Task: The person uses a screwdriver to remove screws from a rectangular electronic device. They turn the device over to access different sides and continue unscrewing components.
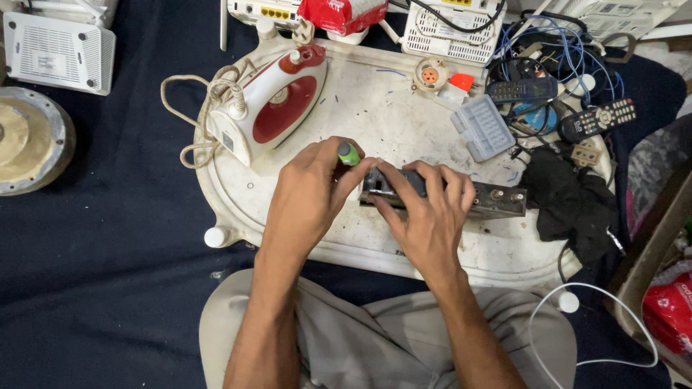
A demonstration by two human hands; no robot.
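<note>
Dark blue cloth covers the floor, and on it a white tray (238, 209) is laid as a work surface. Near the middle of the tray a dark metal part (497, 202) is pinned flat under the right hand (429, 209), whose grip is pressed down around its left end. A green-handled screwdriver (349, 153) is pinched in the closed grip of the left hand (310, 194), the tip hidden between the two hands. For this work the part is best kept firmly held and the tool upright. A red and white iron (270, 104) stands at the tray's far left corner, and a grey box (483, 128) and remote controls (598, 119) lie toward the far right edge.
</note>
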